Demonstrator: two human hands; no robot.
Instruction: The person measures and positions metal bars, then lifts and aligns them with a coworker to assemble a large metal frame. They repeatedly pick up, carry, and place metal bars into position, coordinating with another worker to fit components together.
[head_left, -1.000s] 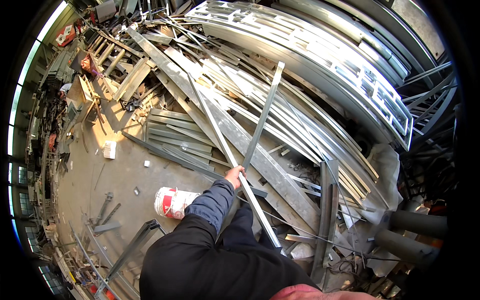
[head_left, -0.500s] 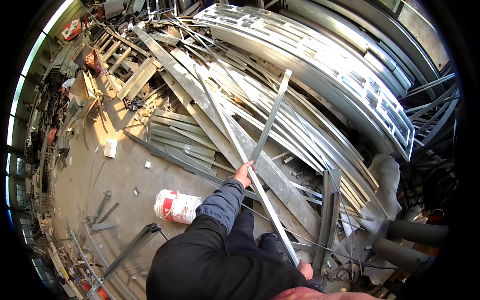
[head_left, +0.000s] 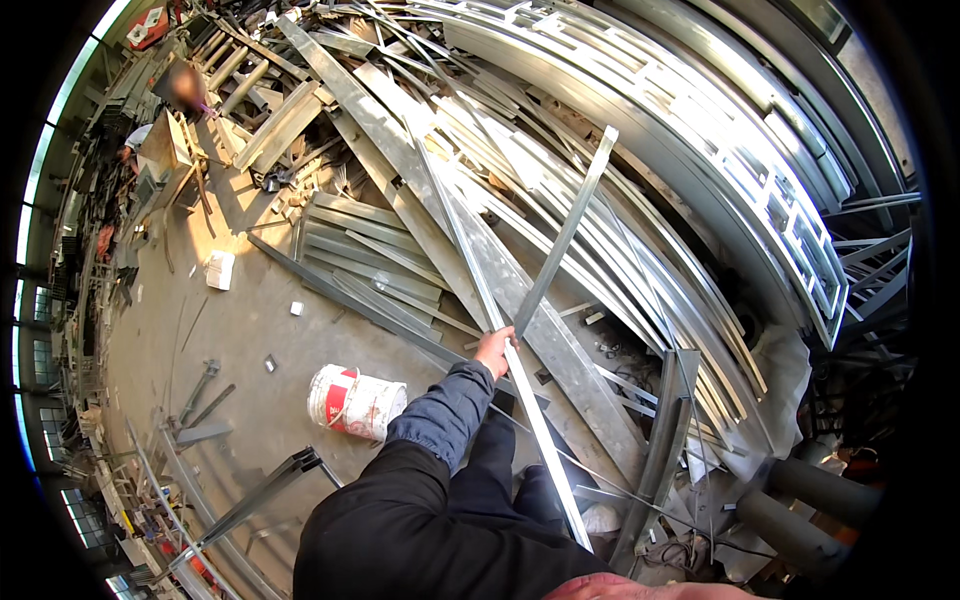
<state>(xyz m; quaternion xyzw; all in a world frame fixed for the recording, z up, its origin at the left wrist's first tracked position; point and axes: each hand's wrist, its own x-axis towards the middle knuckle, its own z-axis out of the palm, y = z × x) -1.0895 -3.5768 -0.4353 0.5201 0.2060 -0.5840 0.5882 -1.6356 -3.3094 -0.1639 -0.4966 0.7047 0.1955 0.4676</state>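
My left hand point(head_left: 495, 352) is closed around a long, narrow metal bar point(head_left: 545, 450), which slants from the metal pile down towards my legs. A second metal bar point(head_left: 567, 235) meets it at my left hand and points up and to the right. Whether the two are joined, or both are in the grip, I cannot tell. The long bar's lower end reaches the dark edge of my jacket. My right hand does not show. Under the bars lies a wide, flat metal beam point(head_left: 560, 375).
Stacked metal strips point(head_left: 370, 260) lie left of the beam, near a white and red bucket point(head_left: 375, 405) on its side. A large curved white metal frame point(head_left: 680, 130) spans the upper right. Dark round pipes point(head_left: 790, 530) lie lower right, and an upright channel piece point(head_left: 665, 430) stands nearby.
My right hand, at the long bar's lower end before, is out of view. My left hand keeps its grip, a little further right. The whole view has shifted slightly.
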